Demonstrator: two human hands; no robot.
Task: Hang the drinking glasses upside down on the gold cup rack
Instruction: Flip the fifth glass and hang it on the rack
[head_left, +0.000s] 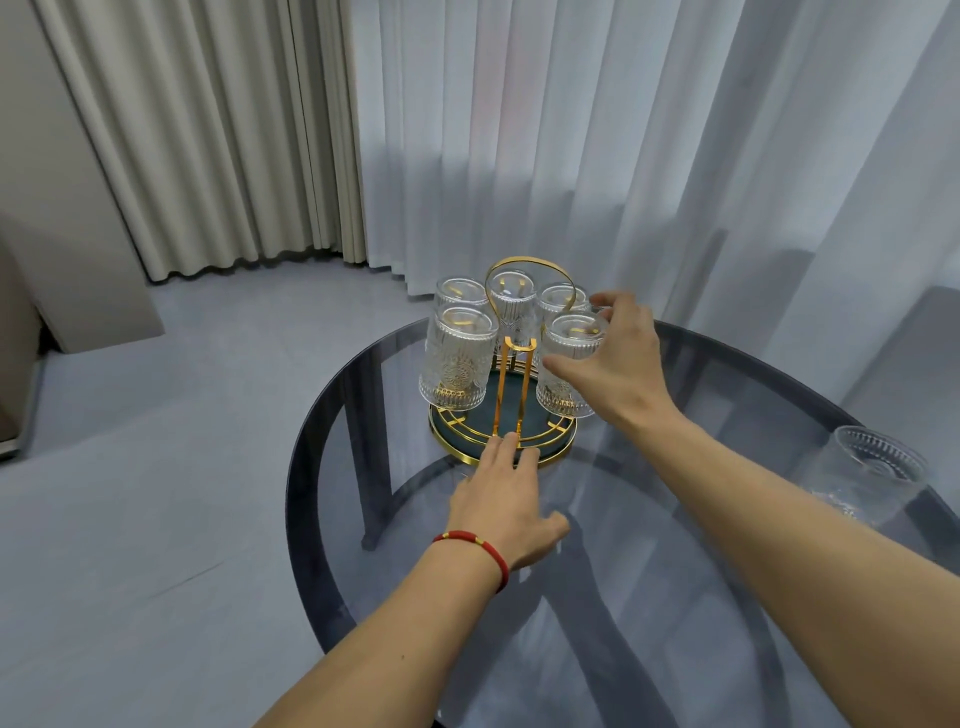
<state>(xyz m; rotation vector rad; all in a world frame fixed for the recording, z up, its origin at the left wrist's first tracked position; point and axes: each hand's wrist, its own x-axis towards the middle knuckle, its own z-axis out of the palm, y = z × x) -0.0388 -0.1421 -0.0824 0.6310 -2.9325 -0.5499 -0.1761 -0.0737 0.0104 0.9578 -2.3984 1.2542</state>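
Five glasses hang upside down on the gold rack; right hand grips one, left hand rests open at the rack's base. No readable writing.

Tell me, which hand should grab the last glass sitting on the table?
Probably the right hand. The loose glass stands on the table's right side, beside the right forearm. The left hand rests at the rack's base, farther away.

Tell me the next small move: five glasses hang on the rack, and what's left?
Probably free the right hand from the near-right glass and reach for the loose glass at the table's right edge; it alone isn't hung. The left hand steadies the rack.
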